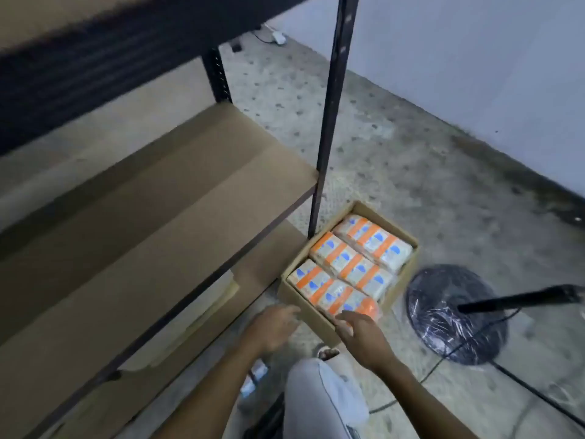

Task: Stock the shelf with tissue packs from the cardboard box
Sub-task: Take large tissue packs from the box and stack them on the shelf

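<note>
We could not read the print on the tissue packs [351, 264]; motion blur softened them, and the pack nearest us was partly covered by our right hand [364, 335]. They lay in three rows inside the open cardboard box [304, 301] on the floor [427, 172], just beside the front post [332, 115] of the shelf [158, 217]. Our left hand [273, 327] hovered at the box's near-left edge. Both hands were spread wide, holding nothing. The shelf board lay bare, its left part cut off.
</note>
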`<state>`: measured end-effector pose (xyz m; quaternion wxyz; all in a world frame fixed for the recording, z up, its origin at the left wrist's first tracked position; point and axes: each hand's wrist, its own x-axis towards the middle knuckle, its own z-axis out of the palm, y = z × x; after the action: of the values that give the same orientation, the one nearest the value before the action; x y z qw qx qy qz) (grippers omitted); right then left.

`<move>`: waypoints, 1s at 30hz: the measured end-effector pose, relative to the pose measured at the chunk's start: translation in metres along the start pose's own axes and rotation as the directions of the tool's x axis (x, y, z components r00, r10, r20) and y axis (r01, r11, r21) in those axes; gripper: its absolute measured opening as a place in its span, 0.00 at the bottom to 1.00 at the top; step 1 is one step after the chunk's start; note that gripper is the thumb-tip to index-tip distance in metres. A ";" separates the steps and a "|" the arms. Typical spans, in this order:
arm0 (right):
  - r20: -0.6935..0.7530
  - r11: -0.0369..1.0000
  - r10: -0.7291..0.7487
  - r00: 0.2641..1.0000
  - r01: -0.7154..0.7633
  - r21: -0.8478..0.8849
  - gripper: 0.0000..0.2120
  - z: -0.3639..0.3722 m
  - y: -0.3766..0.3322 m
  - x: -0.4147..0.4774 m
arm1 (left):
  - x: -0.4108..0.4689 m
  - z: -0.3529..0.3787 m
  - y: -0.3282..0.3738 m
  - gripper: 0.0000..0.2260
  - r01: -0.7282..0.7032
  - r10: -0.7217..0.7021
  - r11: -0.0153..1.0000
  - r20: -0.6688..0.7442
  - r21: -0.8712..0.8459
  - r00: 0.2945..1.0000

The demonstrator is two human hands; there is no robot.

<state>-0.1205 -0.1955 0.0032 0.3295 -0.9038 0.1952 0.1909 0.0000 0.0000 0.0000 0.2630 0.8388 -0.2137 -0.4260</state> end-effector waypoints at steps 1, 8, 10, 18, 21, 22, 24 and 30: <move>-0.046 0.999 -0.043 0.998 0.042 -0.024 0.11 0.008 0.007 0.009 | 0.017 0.006 -0.004 0.16 -0.027 0.027 0.999 -0.011 0.024 1.000; -0.150 0.959 -0.147 0.978 0.103 -0.265 0.23 0.076 0.074 0.074 | 0.124 0.037 -0.042 0.18 -0.183 0.192 0.952 -0.012 0.245 0.981; -0.167 0.945 -0.148 0.975 0.090 -0.313 0.25 0.092 0.092 0.089 | 0.154 0.045 -0.054 0.19 -0.245 0.264 0.916 -0.016 0.317 0.964; -0.296 0.852 -0.272 0.916 0.087 -0.515 0.29 0.119 0.132 0.124 | 0.217 0.076 -0.083 0.27 -0.386 0.403 0.796 0.068 0.466 0.913; -0.343 0.836 -0.339 0.876 0.113 -0.538 0.29 0.119 0.144 0.133 | 0.229 0.078 -0.086 0.32 -0.395 0.418 0.768 0.073 0.504 0.906; -0.360 0.830 -0.362 0.860 0.121 -0.545 0.28 0.119 0.147 0.135 | 0.232 0.079 -0.087 0.33 -0.397 0.419 0.767 0.074 0.505 0.905; -0.392 0.824 -0.386 0.835 0.122 -0.553 0.27 0.118 0.151 0.138 | 0.240 0.081 -0.088 0.37 -0.404 0.429 0.758 0.074 0.512 0.900; -0.427 0.827 -0.392 0.815 0.108 -0.552 0.25 0.113 0.158 0.140 | 0.258 0.093 -0.088 0.40 -0.406 0.459 0.758 0.023 0.510 0.888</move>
<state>-0.1016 -0.2635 -0.2259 0.0394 -0.9925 0.0954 -0.0648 0.0756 -0.1068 -0.2560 0.1379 0.8263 -0.4909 -0.2393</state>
